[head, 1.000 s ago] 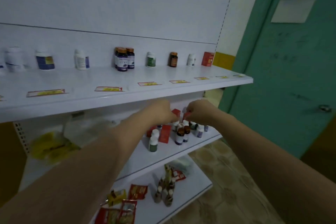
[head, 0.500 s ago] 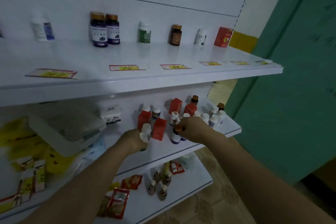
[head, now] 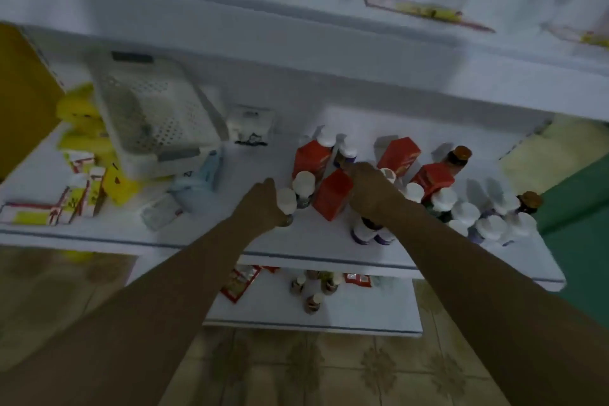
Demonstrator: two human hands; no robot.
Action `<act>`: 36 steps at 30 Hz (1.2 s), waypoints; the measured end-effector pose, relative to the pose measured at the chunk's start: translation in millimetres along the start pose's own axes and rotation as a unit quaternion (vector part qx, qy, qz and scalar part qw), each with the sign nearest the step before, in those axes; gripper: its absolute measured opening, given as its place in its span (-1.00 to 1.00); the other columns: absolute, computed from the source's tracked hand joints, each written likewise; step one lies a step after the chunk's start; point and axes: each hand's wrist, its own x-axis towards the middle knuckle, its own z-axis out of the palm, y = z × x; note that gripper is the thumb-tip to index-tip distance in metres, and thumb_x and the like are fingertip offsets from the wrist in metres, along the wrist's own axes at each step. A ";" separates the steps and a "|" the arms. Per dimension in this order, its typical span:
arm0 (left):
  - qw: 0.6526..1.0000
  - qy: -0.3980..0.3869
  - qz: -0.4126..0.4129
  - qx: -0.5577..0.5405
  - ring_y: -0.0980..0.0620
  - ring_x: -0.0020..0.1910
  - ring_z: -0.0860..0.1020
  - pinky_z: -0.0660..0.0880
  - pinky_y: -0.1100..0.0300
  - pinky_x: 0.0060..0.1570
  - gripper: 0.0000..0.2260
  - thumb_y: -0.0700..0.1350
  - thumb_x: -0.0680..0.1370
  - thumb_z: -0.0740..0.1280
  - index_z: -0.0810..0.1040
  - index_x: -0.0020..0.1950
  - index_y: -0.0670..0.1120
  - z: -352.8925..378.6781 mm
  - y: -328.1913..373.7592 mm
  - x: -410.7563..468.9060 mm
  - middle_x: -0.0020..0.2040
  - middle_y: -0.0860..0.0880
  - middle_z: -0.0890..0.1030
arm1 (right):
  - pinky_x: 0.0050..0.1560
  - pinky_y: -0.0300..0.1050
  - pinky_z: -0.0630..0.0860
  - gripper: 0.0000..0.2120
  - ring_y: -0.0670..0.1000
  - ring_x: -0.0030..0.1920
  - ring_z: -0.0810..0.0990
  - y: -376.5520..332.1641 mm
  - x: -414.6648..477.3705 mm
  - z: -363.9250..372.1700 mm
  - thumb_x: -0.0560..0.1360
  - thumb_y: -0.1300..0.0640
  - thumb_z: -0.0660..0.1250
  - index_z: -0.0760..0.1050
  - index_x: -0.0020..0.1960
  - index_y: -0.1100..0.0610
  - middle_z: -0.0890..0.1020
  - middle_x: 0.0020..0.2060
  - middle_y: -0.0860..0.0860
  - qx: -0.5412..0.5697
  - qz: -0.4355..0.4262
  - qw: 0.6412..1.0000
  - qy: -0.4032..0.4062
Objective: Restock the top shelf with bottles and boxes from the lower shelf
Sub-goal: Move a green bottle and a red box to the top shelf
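Observation:
On the lower shelf [head: 316, 241] stands a cluster of white-capped bottles [head: 468, 211] and red boxes [head: 333, 194]. My left hand [head: 263, 204] is closed around a white-capped bottle [head: 286, 200] at the left of the cluster. My right hand [head: 372, 194] is curled over purple-labelled bottles [head: 365, 231] just right of the nearest red box. Two brown-capped bottles [head: 459, 155] stand further back and right. The top shelf [head: 296, 43] crosses the upper view, with yellow price labels [head: 425, 10] on its edge.
A white perforated basket [head: 155, 112] lies tilted at the left of the lower shelf, over yellow packets [head: 82, 128] and small boxes [head: 79, 194]. A pale blue bag [head: 201, 181] lies beside them. A shelf below holds small bottles [head: 313, 287] and red sachets [head: 240, 280].
The view has tipped downward, so the top shelf's bottles have left the frame. Both hands have stayed at the lower shelf's cluster, closed on bottles.

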 end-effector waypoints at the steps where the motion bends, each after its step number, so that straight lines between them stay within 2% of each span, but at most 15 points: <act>1: 1.000 0.005 -0.010 -0.008 -0.14 0.46 0.24 0.22 0.10 0.37 -0.26 -0.12 0.48 0.41 0.05 0.51 -0.25 4.4 0.6 7.5 0.49 -0.22 0.21 | 0.32 0.05 0.35 -0.48 0.26 0.32 0.41 9.7 12.9 7.5 0.51 0.32 0.19 0.23 0.46 0.23 0.34 0.39 0.22 -0.020 -0.022 1.000 0.008; 3: 0.999 0.020 -0.023 -0.013 -0.12 0.49 0.18 0.18 0.11 0.40 -0.21 -0.15 0.48 0.40 -0.02 0.53 -0.22 12.5 0.8 22.1 0.52 -0.20 0.15 | 0.32 0.14 0.34 -0.37 0.28 0.33 0.37 25.5 35.4 23.5 0.51 0.32 0.19 0.08 0.53 0.15 0.14 0.50 0.16 -0.063 -0.062 0.996 0.013; 6: 0.998 0.019 -0.045 -0.032 -0.14 0.46 0.23 0.25 0.10 0.35 -0.20 -0.16 0.44 0.45 0.03 0.52 -0.21 26.7 -1.7 39.6 0.49 -0.21 0.20 | 0.26 0.12 0.37 -0.30 0.26 0.31 0.37 43.3 60.7 46.2 0.53 0.30 0.21 -0.04 0.56 0.09 -0.04 0.55 0.09 -0.126 -0.106 0.986 -0.009; 8: 0.996 0.021 -0.053 -0.063 -0.16 0.37 0.35 0.34 0.12 0.21 -0.28 -0.17 0.42 0.46 0.15 0.47 -0.18 38.6 -6.2 48.4 0.41 -0.20 0.33 | 0.27 0.08 0.37 -0.33 0.24 0.33 0.38 49.6 73.6 58.2 0.53 0.28 0.25 0.03 0.54 0.09 0.03 0.54 0.10 -0.124 -0.140 0.982 0.001; 11: 0.988 0.056 -0.054 -0.130 -0.15 0.19 0.46 0.36 0.16 -0.05 -0.48 -0.21 0.43 0.44 0.29 0.32 -0.17 57.0 -11.9 58.6 0.15 -0.17 0.48 | 0.28 0.02 0.36 -0.45 0.21 0.31 0.41 57.3 86.8 70.2 0.55 0.27 0.23 0.16 0.50 0.12 0.19 0.48 0.14 -0.094 -0.173 0.980 0.030; 14: 0.975 0.105 -0.059 -0.188 -0.05 0.03 0.43 0.33 0.18 -0.09 -0.51 -0.21 0.39 0.48 0.33 0.23 -0.18 65.5 -12.0 61.4 0.02 -0.06 0.42 | 0.30 0.05 0.37 -0.46 0.21 0.29 0.42 66.5 91.8 73.7 0.52 0.29 0.25 0.21 0.47 0.17 0.28 0.41 0.18 -0.058 -0.187 0.980 0.033; 17: 0.958 0.114 -0.082 -0.252 0.00 0.02 0.41 0.36 0.17 -0.03 -0.52 -0.18 0.34 0.53 0.36 0.13 -0.13 65.3 -12.0 51.6 0.03 -0.04 0.43 | 0.25 0.06 0.39 -0.43 0.19 0.23 0.43 68.8 85.2 68.4 0.43 0.23 0.40 0.28 0.37 0.22 0.36 0.28 0.18 0.029 -0.130 0.991 0.025; 21: 0.892 0.089 -0.083 -0.435 -0.09 0.17 0.50 0.46 0.04 0.18 -0.60 -0.08 0.39 0.50 0.44 0.14 -0.08 54.6 -19.3 23.7 0.14 -0.11 0.55 | 0.16 0.02 0.45 -0.33 0.10 0.15 0.43 53.7 61.3 47.1 0.28 -0.02 0.55 0.35 0.28 0.14 0.42 0.16 0.10 0.180 -0.044 0.981 0.056; 23: 0.852 0.064 -0.070 -0.515 -0.08 0.20 0.52 0.45 0.06 0.16 -0.64 -0.05 0.44 0.44 0.48 0.20 -0.04 47.3 -19.7 0.9 0.17 -0.10 0.58 | -0.04 -0.21 0.45 -0.38 -0.03 0.04 0.47 45.2 40.4 30.6 0.28 0.00 0.56 0.37 0.23 0.09 0.47 0.07 -0.02 0.302 -0.025 0.953 0.026; 25: 0.826 0.044 -0.041 -0.560 -0.07 0.13 0.55 0.49 0.10 0.08 -0.71 -0.07 0.48 0.40 0.50 0.18 -0.03 38.5 -13.0 -22.4 0.09 -0.07 0.60 | -0.21 -0.33 0.38 -0.47 -0.13 -0.09 0.49 38.7 15.0 17.1 0.32 0.05 0.54 0.35 0.17 0.03 0.50 -0.04 -0.11 0.401 -0.013 0.916 -0.015; 27: 0.805 0.032 -0.017 -0.592 -0.05 0.01 0.59 0.52 0.06 0.04 -0.78 -0.05 0.50 0.37 0.52 0.12 -0.05 27.1 0.3 -44.8 -0.03 -0.07 0.62 | -0.14 -0.28 0.48 -0.50 -0.13 -0.04 0.55 32.9 -9.5 7.4 0.35 0.09 0.53 0.36 0.18 0.03 0.54 -0.04 -0.10 0.475 -0.016 0.879 -0.029; 29: 0.782 0.023 -0.002 -0.623 -0.02 -0.12 0.63 0.55 0.05 0.01 -0.80 -0.02 0.52 0.34 0.53 0.10 -0.05 14.0 15.0 -66.8 -0.13 -0.05 0.65 | 0.01 -0.18 0.57 -0.53 -0.01 0.08 0.60 24.8 -31.4 -1.7 0.37 0.12 0.51 0.40 0.20 0.03 0.59 0.06 0.00 0.526 -0.032 0.850 -0.024; 30: 0.770 0.020 0.009 -0.637 0.01 -0.18 0.64 0.56 0.06 -0.03 -0.81 0.00 0.53 0.32 0.54 0.09 -0.04 7.8 21.1 -78.8 -0.17 -0.03 0.67 | 0.01 -0.19 0.59 -0.57 0.00 0.08 0.61 20.7 -41.3 -6.2 0.38 0.12 0.50 0.42 0.18 0.02 0.60 0.07 0.03 0.538 -0.044 0.842 -0.025; 34: 0.730 0.016 0.036 -0.683 0.00 -0.32 0.60 0.57 0.14 -0.21 -0.79 0.04 0.54 0.29 0.56 -0.07 -0.09 -17.4 39.2 -127.9 -0.25 -0.10 0.63 | -0.13 -0.26 0.58 -0.76 -0.11 -0.08 0.65 0.9 -85.8 -34.2 0.43 0.01 0.44 0.47 0.03 0.00 0.65 -0.02 -0.03 0.545 -0.086 0.834 -0.020; 36: 0.736 0.016 0.057 -0.674 -0.02 -0.32 0.59 0.58 0.18 -0.30 -0.74 0.07 0.52 0.29 0.56 -0.02 -0.12 -34.0 49.6 -150.8 -0.22 -0.13 0.60 | -0.05 -0.17 0.62 -0.66 -0.05 -0.06 0.68 -10.4 -107.6 -50.6 0.42 -0.08 0.41 0.49 0.11 0.06 0.67 0.00 0.01 0.540 -0.099 0.836 -0.007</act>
